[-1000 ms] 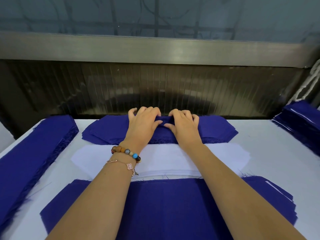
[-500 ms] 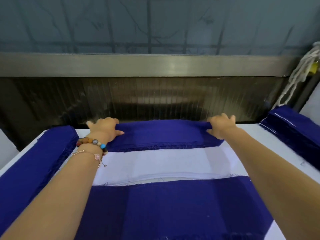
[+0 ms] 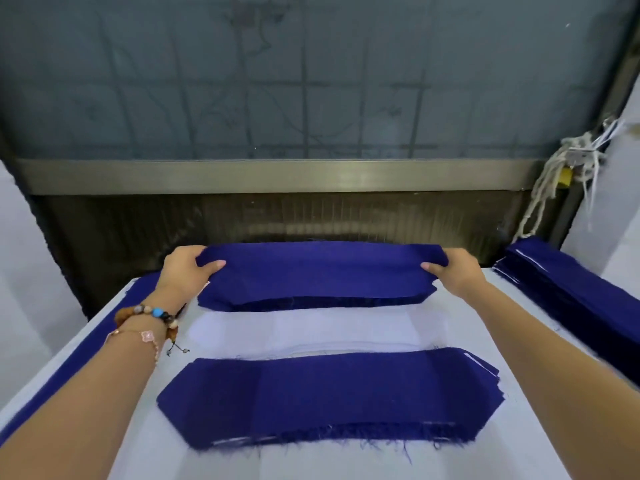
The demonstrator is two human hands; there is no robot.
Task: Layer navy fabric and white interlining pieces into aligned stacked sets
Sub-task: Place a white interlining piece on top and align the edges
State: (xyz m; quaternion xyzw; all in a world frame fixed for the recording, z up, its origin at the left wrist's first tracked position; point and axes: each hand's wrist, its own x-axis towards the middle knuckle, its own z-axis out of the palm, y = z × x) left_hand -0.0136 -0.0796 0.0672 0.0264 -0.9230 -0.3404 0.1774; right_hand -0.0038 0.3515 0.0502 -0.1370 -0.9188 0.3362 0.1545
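Observation:
A navy fabric piece (image 3: pixel 322 271) is stretched flat over the far navy stack (image 3: pixel 311 302) at the back of the white table (image 3: pixel 540 427). My left hand (image 3: pixel 185 271) grips its left end, thumb on top. My right hand (image 3: pixel 453 271) grips its right end the same way. Nearer to me lies a stack of white interlining pieces (image 3: pixel 311 332). In front of that sits a layered stack with navy fabric on top (image 3: pixel 325 396), white edges peeking out at its right end.
A long navy stack (image 3: pixel 571 292) lies along the table's right edge and another (image 3: pixel 69 372) along the left edge. A dark ribbed panel (image 3: pixel 277 216) and a metal rail (image 3: pixel 277 174) rise behind the table. White cords (image 3: pixel 554 174) hang at the right.
My hands slid from the middle of the far navy piece out to its two ends, and now lift and stretch it. The view has tilted upward.

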